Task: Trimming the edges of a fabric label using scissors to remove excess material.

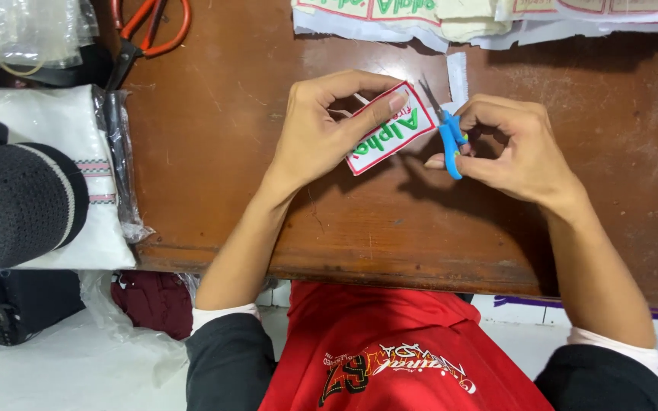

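The left hand [321, 133] held a small white embroidered patch [388, 129], red-bordered with green lettering, pinched between thumb underneath and fingers curled over its top edge, lifted just above the brown wooden surface [215, 152]. The right hand [515, 148] was closed around small blue-handled scissors [445, 125], fingers through the loops, the short blades pointing up and left with their tips at the patch's right-hand corner, just beside the red border. Whether the blades were parted or closed could not be told; they looked nearly together. The step in hand appeared to be trimming the patch close along its border, and doing it well probably meant keeping the blades just outside the red stitching, taking short snips with the tips, and turning the patch with the holding hand rather than twisting the scissors. The fingers of that hand sat well back from the cutting corner, which seemed a sound grip; a slip inward would likely nick the border threads. A narrow white offcut [457, 76] lay on the surface just beyond the scissors. Further back lay sheets of uncut patches [420, 15], and at the far left, larger orange-handled scissors [150, 34] rested beside folded white cloth in plastic [62, 144].
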